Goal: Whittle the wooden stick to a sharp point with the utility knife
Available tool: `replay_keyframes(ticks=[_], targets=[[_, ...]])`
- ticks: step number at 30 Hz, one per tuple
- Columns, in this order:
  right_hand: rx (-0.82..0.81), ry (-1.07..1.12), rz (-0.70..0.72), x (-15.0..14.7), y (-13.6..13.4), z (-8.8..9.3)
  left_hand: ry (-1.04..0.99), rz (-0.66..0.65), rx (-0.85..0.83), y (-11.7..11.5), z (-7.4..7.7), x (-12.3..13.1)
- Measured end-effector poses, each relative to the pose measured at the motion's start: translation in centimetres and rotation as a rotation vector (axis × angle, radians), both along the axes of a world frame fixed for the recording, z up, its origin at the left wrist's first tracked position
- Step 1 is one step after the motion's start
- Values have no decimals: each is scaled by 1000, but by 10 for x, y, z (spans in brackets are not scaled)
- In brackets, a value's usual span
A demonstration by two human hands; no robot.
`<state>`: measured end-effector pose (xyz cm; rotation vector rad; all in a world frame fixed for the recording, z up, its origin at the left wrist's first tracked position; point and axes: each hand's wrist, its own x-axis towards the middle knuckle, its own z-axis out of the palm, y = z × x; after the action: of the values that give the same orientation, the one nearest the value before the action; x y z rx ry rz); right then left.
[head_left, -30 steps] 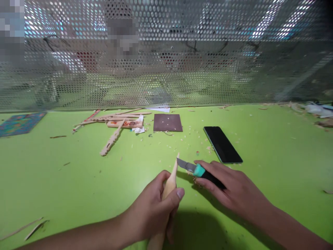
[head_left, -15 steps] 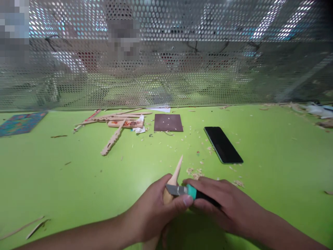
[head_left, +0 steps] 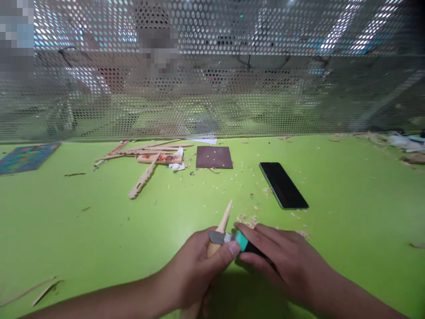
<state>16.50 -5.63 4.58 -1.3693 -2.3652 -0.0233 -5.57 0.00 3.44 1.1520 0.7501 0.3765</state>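
My left hand (head_left: 195, 270) is wrapped round a pale wooden stick (head_left: 226, 215) whose tapered, pointed tip aims away from me. Most of the stick's lower part is hidden by that hand. In my right hand (head_left: 285, 257) is a utility knife (head_left: 242, 240) with a teal and black handle. Its wide metal blade lies across the stick, just below the tapered part. My left thumb presses near the knife's teal collar. Small wood shavings (head_left: 249, 220) lie on the table beyond my right hand.
A black phone (head_left: 283, 185) lies to the right on the green table (head_left: 99, 239). Farther back are a brown sandpaper sheet (head_left: 214, 157), a carved wooden stick (head_left: 144, 178) and a pile of thin sticks (head_left: 133, 151). A perforated metal screen (head_left: 212, 97) stands behind them.
The knife blade has shifted slightly up and to the left on the stick. My left thumb has moved a little left and up with it. Both hands keep their grip.
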Motion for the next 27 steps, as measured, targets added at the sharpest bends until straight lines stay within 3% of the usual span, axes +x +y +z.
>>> replay_keyframes(ticks=[7,10,18,23,27], targets=[[95,1,-88,14,10,4,12,14,22,-2,-2,0],[-22,43,-84,18,11,2,-18,-5,-59,-2,-4,0],[-307,121,21,9,6,8,-23,31,74,-1,-2,-1],[-231,34,-4,3,4,3,10,100,9,-4,-5,4],[-131,-19,-44,-1,2,-1,69,110,51,-4,-5,6]])
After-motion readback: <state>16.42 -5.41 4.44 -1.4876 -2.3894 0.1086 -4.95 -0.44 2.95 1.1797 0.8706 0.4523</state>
